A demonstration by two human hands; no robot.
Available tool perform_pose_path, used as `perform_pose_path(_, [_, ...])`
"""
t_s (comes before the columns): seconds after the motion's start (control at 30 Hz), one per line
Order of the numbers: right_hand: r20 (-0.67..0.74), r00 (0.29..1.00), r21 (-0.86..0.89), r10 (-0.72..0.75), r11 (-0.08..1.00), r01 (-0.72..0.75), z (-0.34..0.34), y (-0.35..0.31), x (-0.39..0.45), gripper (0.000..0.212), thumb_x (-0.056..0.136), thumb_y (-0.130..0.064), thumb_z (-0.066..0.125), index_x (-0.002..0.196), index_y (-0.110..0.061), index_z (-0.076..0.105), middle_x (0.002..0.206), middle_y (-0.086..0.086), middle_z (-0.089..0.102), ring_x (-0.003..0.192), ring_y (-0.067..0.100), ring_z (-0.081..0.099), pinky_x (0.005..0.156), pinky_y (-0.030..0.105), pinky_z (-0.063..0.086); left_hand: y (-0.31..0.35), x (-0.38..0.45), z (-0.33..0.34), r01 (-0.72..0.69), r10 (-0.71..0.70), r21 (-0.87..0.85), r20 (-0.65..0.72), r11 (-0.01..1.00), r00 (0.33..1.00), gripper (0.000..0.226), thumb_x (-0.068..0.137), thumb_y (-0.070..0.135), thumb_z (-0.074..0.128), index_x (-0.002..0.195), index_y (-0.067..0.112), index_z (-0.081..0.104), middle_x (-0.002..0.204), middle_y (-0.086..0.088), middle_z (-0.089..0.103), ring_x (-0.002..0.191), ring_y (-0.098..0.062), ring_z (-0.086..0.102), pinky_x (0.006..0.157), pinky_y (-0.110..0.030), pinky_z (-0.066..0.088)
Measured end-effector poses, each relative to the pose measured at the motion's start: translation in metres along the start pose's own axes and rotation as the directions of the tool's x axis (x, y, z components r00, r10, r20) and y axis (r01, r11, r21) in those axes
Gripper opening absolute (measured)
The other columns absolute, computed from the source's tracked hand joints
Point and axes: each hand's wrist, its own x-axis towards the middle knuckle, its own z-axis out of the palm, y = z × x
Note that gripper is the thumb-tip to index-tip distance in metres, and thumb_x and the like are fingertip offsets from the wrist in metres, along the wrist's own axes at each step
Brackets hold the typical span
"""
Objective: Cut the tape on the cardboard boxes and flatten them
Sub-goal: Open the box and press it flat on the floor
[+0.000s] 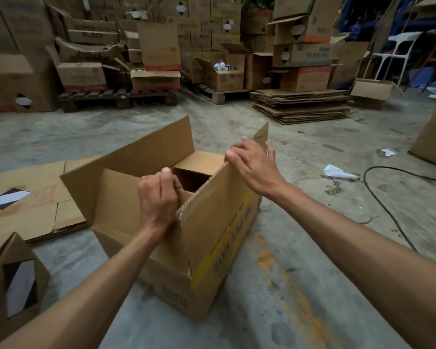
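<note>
A brown cardboard box (212,248) with a yellow stripe and dark print stands on the concrete floor in front of me, its top flaps raised and the inside dark. My left hand (159,197) grips the near corner where the side flap meets the long right flap, fingers curled around the cardboard edge. My right hand (252,165) curls over the top edge of the long right flap near its far end. No knife or cutter shows in either hand.
Flattened cardboard (30,210) lies on the floor to the left, and another box (13,280) stands at the near left. A stack of flattened boxes (300,104) sits ahead right. Piled boxes line the back. A black cable (380,197) and crumpled paper (337,172) lie to the right.
</note>
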Motion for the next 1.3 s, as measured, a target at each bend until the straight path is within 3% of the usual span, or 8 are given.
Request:
perform_pose_path(0.1, [-0.056, 0.98, -0.15, -0.192, 0.972, 0.181, -0.008, 0.005, -0.006, 0.061, 0.093, -0.068, 0.028, 0.082, -0.026, 0.071, 0.077, -0.007, 0.055, 0.08, 0.011, 0.049, 0.097, 0.044, 0.033, -0.019, 0.004, -0.04, 0.066, -0.067, -0.018, -0.125, 0.998, 0.99, 0.056, 0.095, 0.021, 0.029, 0.044, 0.011, 0.051, 0.04, -0.001, 0.05, 0.04, -0.014, 0.045, 0.05, -0.03, 0.034])
perform_pose_path(0.23, [0.101, 0.955, -0.193, -0.28, 0.936, 0.295, 0.008, -0.004, -0.038, 0.062, 0.089, -0.074, 0.031, 0.064, -0.027, 0.061, 0.063, -0.01, 0.054, 0.066, 0.009, 0.049, 0.064, 0.034, 0.045, -0.037, 0.007, -0.089, 0.036, -0.032, -0.067, 0.059, 0.997, 0.998, 0.057, 0.097, 0.02, 0.029, 0.043, 0.015, 0.048, 0.043, -0.007, 0.048, 0.043, -0.02, 0.044, 0.049, -0.036, 0.034])
perform_pose_path(0.33, [0.397, 0.905, -0.07, -0.151, 0.979, 0.193, 0.009, -0.028, -0.04, 0.052, 0.084, -0.077, 0.042, 0.084, -0.031, 0.067, 0.079, -0.014, 0.063, 0.077, 0.006, 0.058, 0.069, 0.032, 0.051, -0.043, 0.016, -0.128, 0.077, -0.081, 0.027, 0.263, 0.997, 0.961, 0.067, 0.097, 0.045, 0.033, 0.047, 0.009, 0.057, 0.045, -0.008, 0.053, 0.047, -0.028, 0.052, 0.054, -0.034, 0.039])
perform_pose_path(0.43, [0.743, 0.669, -0.12, 0.016, 0.987, 0.109, 0.004, -0.034, -0.039, 0.053, 0.081, -0.075, 0.053, 0.113, -0.035, 0.063, 0.099, -0.013, 0.057, 0.092, 0.01, 0.056, 0.076, 0.031, 0.046, -0.048, 0.022, -0.134, 0.098, -0.119, 0.086, 0.294, 0.991, 0.948, 0.072, 0.095, 0.054, 0.035, 0.044, 0.006, 0.052, 0.04, -0.004, 0.048, 0.038, -0.02, 0.045, 0.046, -0.026, 0.035])
perform_pose_path(0.7, [0.843, 0.411, -0.353, 0.348, 0.933, -0.067, 0.035, -0.032, -0.004, 0.05, 0.099, -0.047, 0.047, 0.147, -0.036, 0.037, 0.137, 0.002, 0.047, 0.109, 0.024, 0.056, 0.08, 0.034, 0.05, -0.044, 0.032, -0.123, 0.035, -0.15, 0.259, 0.437, 0.965, 0.887, 0.062, 0.096, 0.036, 0.06, 0.043, 0.019, 0.034, 0.046, 0.001, 0.03, 0.044, -0.015, 0.027, 0.048, -0.031, 0.027])
perform_pose_path(0.9, [0.644, 0.608, -0.673, 0.464, 0.721, 0.163, 0.06, -0.025, 0.01, 0.063, 0.092, -0.066, 0.046, 0.141, -0.027, 0.049, 0.148, 0.01, 0.026, 0.122, 0.027, 0.05, 0.087, 0.039, 0.045, -0.035, 0.029, -0.102, 0.033, -0.13, 0.223, 0.435, 0.974, 0.891, 0.063, 0.094, 0.033, 0.062, 0.041, 0.018, 0.034, 0.043, 0.002, 0.03, 0.045, -0.013, 0.029, 0.049, -0.024, 0.03])
perform_pose_path(1.2, [0.422, 0.865, -0.712, 0.272, 0.69, 0.13, 0.042, -0.002, 0.016, 0.026, 0.097, -0.019, 0.053, 0.121, -0.018, 0.063, 0.095, 0.0, 0.063, 0.083, 0.019, 0.063, 0.063, 0.031, 0.053, -0.049, 0.03, -0.107, 0.098, -0.117, 0.086, 0.246, 0.991, 0.962, 0.06, 0.092, 0.015, 0.067, 0.044, 0.01, 0.032, 0.047, -0.002, 0.031, 0.047, -0.008, 0.027, 0.05, -0.018, 0.029])
perform_pose_path(1.3, [0.249, 0.93, -0.699, 0.27, 0.715, -0.021, 0.0, 0.008, 0.04, 0.025, 0.095, -0.016, 0.052, 0.116, -0.021, 0.066, 0.104, 0.002, 0.068, 0.095, 0.025, 0.067, 0.069, 0.034, 0.05, -0.053, 0.028, -0.12, 0.099, -0.115, 0.09, 0.181, 0.991, 0.977, 0.059, 0.093, 0.014, 0.065, 0.043, 0.013, 0.034, 0.045, -0.002, 0.032, 0.046, -0.01, 0.028, 0.056, -0.018, 0.035])
